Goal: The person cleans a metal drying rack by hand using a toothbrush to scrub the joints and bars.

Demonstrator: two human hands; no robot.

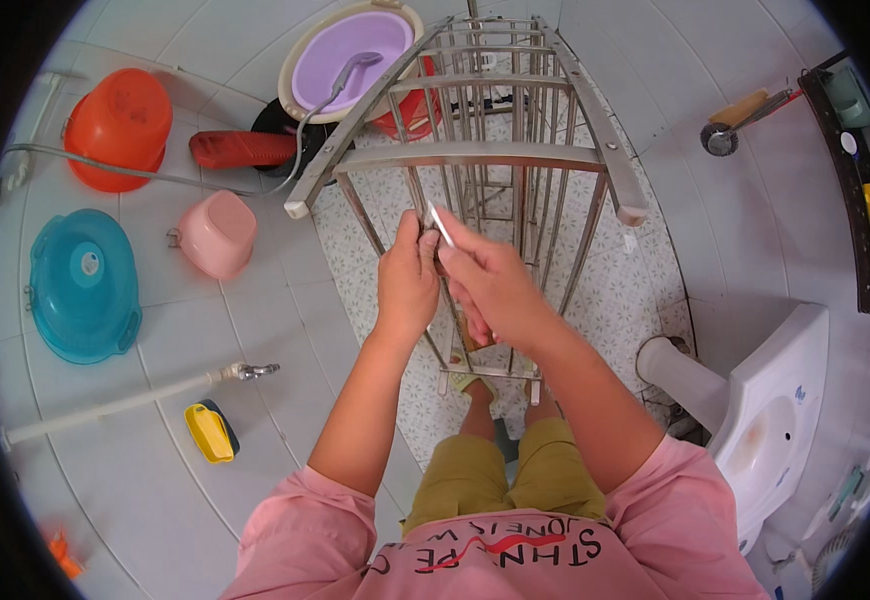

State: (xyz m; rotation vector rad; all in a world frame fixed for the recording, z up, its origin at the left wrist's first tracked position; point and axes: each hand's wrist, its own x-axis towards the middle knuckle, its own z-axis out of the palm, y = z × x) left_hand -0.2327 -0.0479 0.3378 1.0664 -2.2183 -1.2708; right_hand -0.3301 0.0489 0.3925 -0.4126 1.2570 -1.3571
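Before me stands a stainless steel rack with flat crossbars and thin upright bars. My left hand is closed around one of its thin bars, thumb and forefinger towards the top. Right beside it, my right hand pinches a thin white object between thumb and forefinger, its edge against the same bar. What the white object is cannot be told. The other fingers of my right hand are curled below. Both hands are close together and partly cover the bar.
At left, a red bucket, a pink basin and a teal basin hang on the tiled wall. A shower head lies in a purple basin. A white washbasin stands at right. A tap juts out at left.
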